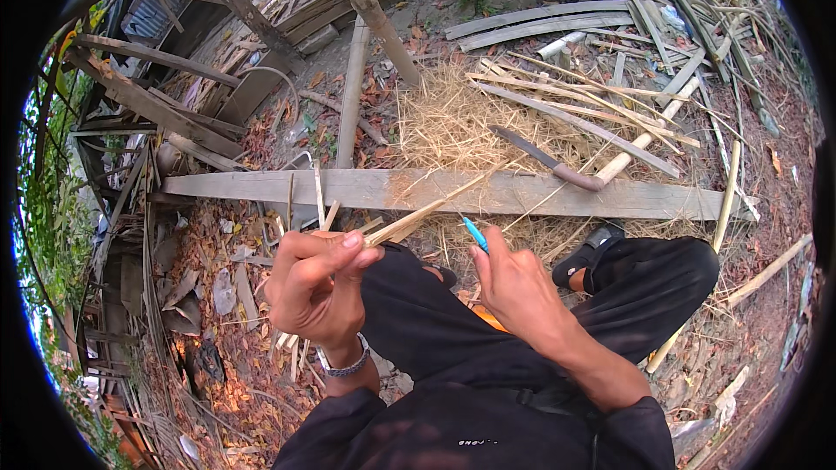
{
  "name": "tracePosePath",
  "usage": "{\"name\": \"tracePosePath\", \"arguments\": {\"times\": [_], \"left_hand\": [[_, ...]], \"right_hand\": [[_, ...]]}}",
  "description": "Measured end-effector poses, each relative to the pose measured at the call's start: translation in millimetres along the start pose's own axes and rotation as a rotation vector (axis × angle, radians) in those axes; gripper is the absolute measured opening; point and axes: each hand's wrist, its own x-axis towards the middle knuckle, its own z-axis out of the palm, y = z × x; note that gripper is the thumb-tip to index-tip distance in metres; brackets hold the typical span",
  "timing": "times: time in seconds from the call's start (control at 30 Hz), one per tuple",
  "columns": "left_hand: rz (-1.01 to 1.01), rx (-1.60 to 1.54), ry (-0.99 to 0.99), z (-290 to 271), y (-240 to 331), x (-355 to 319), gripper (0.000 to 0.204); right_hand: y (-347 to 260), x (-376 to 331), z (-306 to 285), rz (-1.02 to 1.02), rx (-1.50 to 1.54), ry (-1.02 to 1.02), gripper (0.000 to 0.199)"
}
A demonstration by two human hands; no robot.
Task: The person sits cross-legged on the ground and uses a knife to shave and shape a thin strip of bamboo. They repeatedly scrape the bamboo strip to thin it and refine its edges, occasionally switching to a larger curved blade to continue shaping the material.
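My left hand pinches a bundle of thin, pale split-wood strips between thumb and fingers. The strips slant up and to the right, their far ends over the plank. Close by on the right, my right hand is closed around a slim blue tool with a thin pointed tip; whether it is a pen or a small knife I cannot tell. That tip sits just below the strips, seemingly apart from them. Beyond both hands, a long grey plank runs crosswise. A large knife with a curved brown handle rests on it.
A heap of straw-coloured shavings lies behind the plank. Split strips and curved grey slats are piled at the back right. Wooden poles stand beyond the plank. Leaves and scraps litter the ground around my black-trousered legs.
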Motion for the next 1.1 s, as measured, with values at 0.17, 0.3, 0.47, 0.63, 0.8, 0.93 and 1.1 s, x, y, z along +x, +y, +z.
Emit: {"name": "tracePosePath", "arguments": {"times": [0.17, 0.3, 0.47, 0.63, 0.8, 0.93, 1.1], "left_hand": [[-0.072, -0.002, 0.024, 7.8, 7.9, 4.9, 0.017], [-0.052, 0.030, -0.015, 3.7, 9.6, 8.6, 0.019], [-0.054, -0.017, -0.003, 4.1, 7.1, 6.3, 0.021], [-0.020, 0.067, -0.038, 2.9, 8.1, 5.3, 0.017], [-0.056, -0.049, -0.004, 9.4, 8.6, 2.9, 0.015], [-0.130, -0.134, 0.029, 16.0, 1.8, 9.3, 0.011], [-0.189, -0.307, 0.051, 29.1, -2.5, 3.7, 0.016]], "right_hand": [[-62.0, -16.3, -42.8, -0.115, 0.389, -0.061, 0.021], [-75.5, -19.9, -53.3, -0.168, 0.427, -0.098, 0.018], [-79.6, -21.8, -53.8, -0.176, 0.316, -0.108, 0.019], [-49.9, -15.8, -30.0, -0.051, 0.030, -0.063, 0.020], [30.9, -4.5, 6.3, 0.083, -0.076, 0.021, 0.022], [-21.3, -10.5, -31.1, -0.014, 0.127, -0.008, 0.024], [-27.4, -2.4, -22.9, -0.077, 0.292, -0.005, 0.026]]}}
